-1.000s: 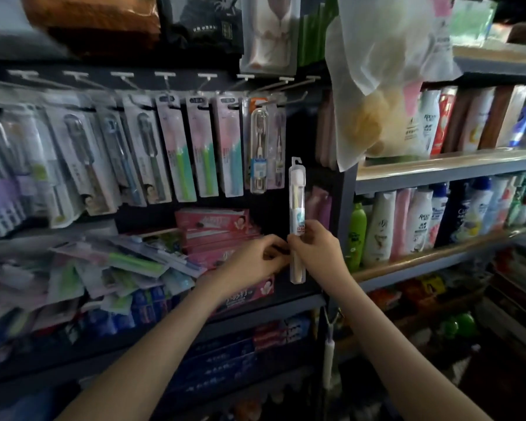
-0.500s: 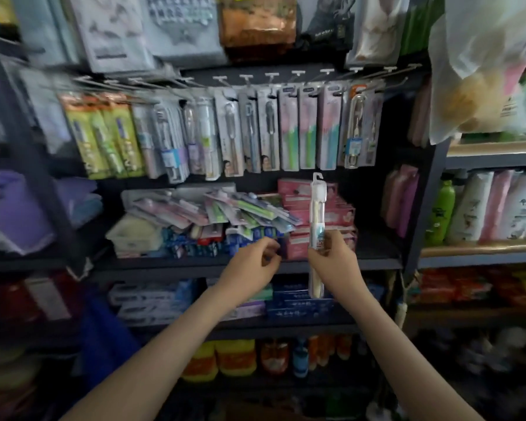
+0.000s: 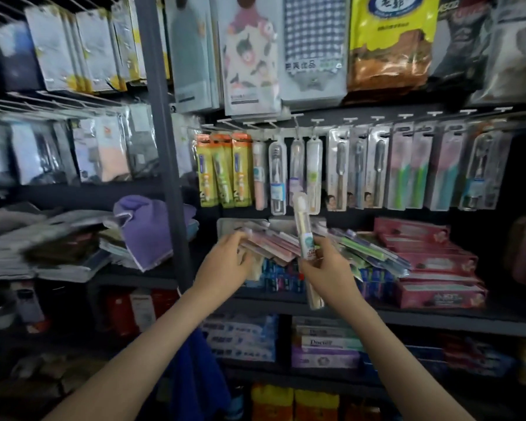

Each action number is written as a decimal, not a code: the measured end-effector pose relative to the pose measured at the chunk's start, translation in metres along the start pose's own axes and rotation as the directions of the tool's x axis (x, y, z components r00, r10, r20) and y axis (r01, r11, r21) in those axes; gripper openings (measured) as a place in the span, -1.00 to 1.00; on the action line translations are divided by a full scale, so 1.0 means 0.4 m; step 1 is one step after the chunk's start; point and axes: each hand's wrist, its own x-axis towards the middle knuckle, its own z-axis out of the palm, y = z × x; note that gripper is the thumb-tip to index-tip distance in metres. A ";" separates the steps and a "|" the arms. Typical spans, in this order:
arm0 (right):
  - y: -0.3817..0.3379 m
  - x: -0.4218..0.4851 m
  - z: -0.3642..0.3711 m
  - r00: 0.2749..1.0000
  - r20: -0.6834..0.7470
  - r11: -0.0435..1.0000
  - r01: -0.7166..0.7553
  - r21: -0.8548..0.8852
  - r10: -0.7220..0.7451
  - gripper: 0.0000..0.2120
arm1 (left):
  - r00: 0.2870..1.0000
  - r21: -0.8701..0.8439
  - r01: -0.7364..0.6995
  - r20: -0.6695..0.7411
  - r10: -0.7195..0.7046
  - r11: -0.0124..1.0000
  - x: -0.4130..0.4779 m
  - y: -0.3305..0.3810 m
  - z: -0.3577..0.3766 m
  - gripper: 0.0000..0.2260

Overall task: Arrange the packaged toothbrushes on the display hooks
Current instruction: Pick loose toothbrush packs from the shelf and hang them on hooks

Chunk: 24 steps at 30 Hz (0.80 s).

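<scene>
Head view: my right hand (image 3: 328, 270) is curled round the lower half of a clear-cased toothbrush (image 3: 304, 229). It holds the case upright, tipped slightly left, in front of the shelf (image 3: 438, 322) below the display hooks (image 3: 316, 121). My left hand (image 3: 225, 262) has bent fingers at the edge of a pile of flat toothbrush packs (image 3: 274, 243) on that shelf; whether it grips one I cannot tell. The case's label is too blurred to read. One level down, a white box (image 3: 325, 341) reads "Doctor". Similar clear cases (image 3: 313, 174) hang from the hooks.
</scene>
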 end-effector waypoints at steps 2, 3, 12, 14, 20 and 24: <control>-0.031 0.060 0.073 1.000 -0.009 1.000 -0.005 0.006 0.005 -0.64 | 0.999 0.063 -0.029 -0.011 0.030 0.998 0.055 -0.083 -0.039 -0.68; -0.045 0.091 0.108 1.000 -0.014 1.000 -0.014 0.019 0.014 -0.65 | 0.998 0.096 -0.060 -0.019 0.062 0.994 0.089 -0.122 -0.055 -0.68; -0.043 0.262 0.213 0.980 -0.175 0.993 -0.105 -0.052 0.095 -0.58 | 0.969 0.148 -0.247 0.027 0.246 0.958 0.324 -0.224 -0.010 -0.54; -0.025 0.284 0.191 0.968 -0.218 0.987 -0.140 -0.075 0.121 -0.54 | 0.960 0.131 -0.279 0.063 0.273 0.951 0.355 -0.208 0.031 -0.52; 0.033 0.313 0.108 0.938 -0.313 0.969 -0.202 -0.146 0.148 -0.47 | 0.941 0.050 -0.334 0.075 0.330 0.941 0.412 -0.146 0.151 -0.45; 0.074 0.323 0.044 0.911 -0.383 0.964 -0.221 -0.146 0.151 -0.45 | 0.927 0.008 -0.367 0.094 0.364 0.930 0.436 -0.089 0.204 -0.45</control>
